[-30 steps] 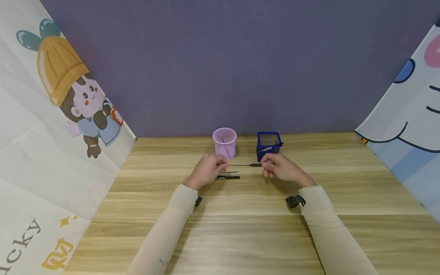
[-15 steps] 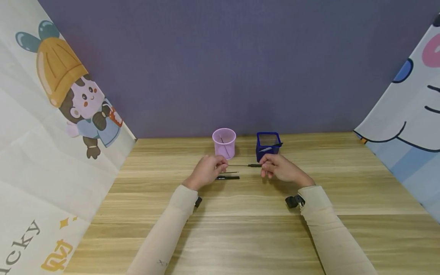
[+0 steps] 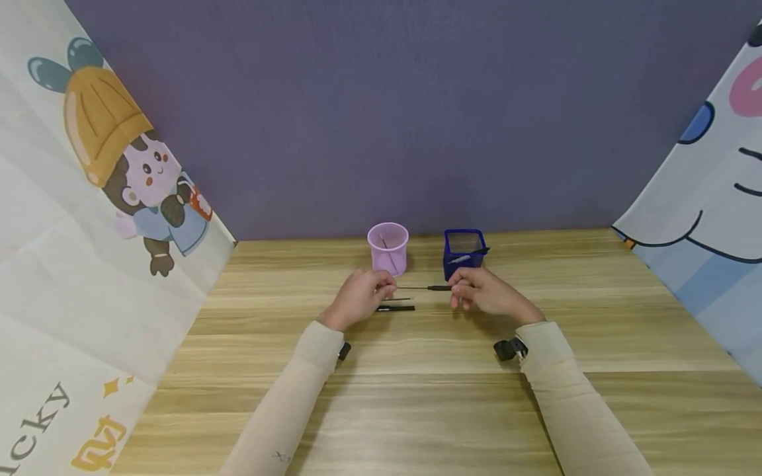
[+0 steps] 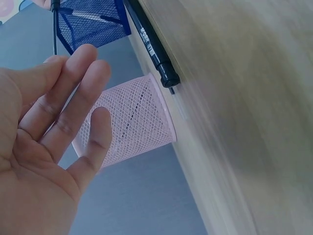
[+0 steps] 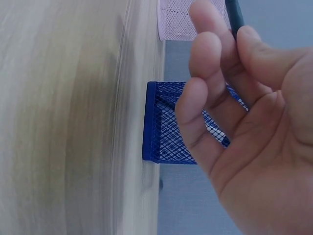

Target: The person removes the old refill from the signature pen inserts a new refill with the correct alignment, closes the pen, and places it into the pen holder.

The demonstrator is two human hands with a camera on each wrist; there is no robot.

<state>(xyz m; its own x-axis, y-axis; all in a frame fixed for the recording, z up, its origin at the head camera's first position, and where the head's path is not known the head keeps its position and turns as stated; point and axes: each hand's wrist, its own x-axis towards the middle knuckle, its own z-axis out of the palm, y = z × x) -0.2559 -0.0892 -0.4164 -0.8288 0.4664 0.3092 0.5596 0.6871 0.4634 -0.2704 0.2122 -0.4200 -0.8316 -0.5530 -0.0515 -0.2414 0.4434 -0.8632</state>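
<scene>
In the head view my left hand (image 3: pixel 360 297) pinches one end of a thin pen refill (image 3: pixel 413 287) between thumb and forefinger. The refill runs level to a black pen barrel (image 3: pixel 439 288), whose other end my right hand (image 3: pixel 483 291) pinches. Both are held up over the table. In the right wrist view the dark barrel (image 5: pixel 234 13) sits between thumb and forefinger, with the other fingers loosely bent. Below the left hand, a black pen piece (image 3: pixel 397 308) with white lettering lies on the table, and another thin refill (image 3: pixel 397 299) lies just behind it.
A pink mesh pen cup (image 3: pixel 389 258) behind my left hand holds a thin stick. Behind my right hand stands a square blue mesh pen holder (image 3: pixel 464 233) with a grey-and-black pen (image 3: pixel 470 256) across its front rim. A purple-grey panel (image 3: pixel 417 119) rises along the table's back edge.
My hands have drawn slightly closer together, so the bare stretch of refill between them looks a little shorter. The grips stay the same, and the things on the table have not moved.
</scene>
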